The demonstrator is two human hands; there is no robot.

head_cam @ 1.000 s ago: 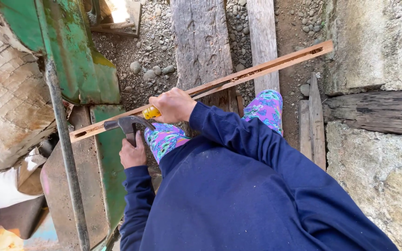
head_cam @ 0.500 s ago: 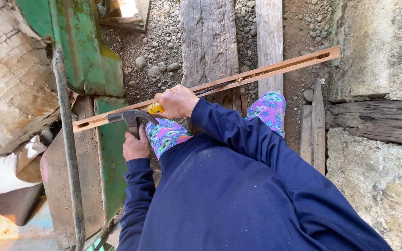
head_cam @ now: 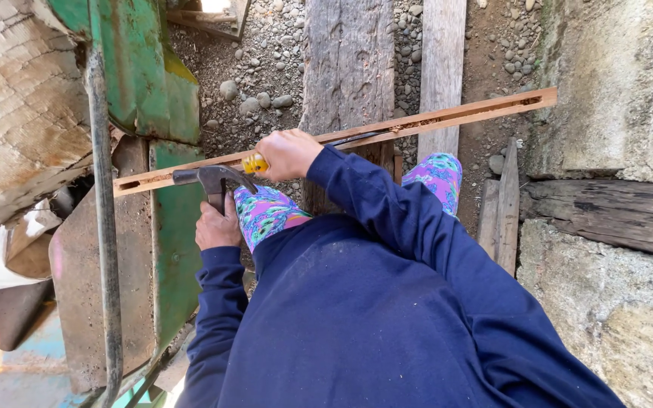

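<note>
The long grooved wooden strip [head_cam: 447, 117] lies across the person's knees, running from low at the left to high at the right, its far end near the concrete wall [head_cam: 614, 83]. It looks stiff but thin, so I'd judge it light and apt to flex or split along the groove; the safest hold seems to be near the middle, over the legs, where it is already supported.

The right hand [head_cam: 287, 153] is clenched around a yellow-handled chisel [head_cam: 255, 163], whose dark blade lies along the groove toward the right. The left hand [head_cam: 217, 225] has its fingers wrapped around the shaft of a claw hammer [head_cam: 209, 180], the steel head sitting just beside the strip's left part. The hammer looks heavy at the head; the chisel's handle looks smooth and possibly slippery.

Beyond the strip, two weathered planks [head_cam: 349, 68] lie on gravel [head_cam: 258, 68]. At left are a chipped green metal panel [head_cam: 145, 75] and a rusty rod [head_cam: 103, 227]. I see no packages, labels or signs.
</note>
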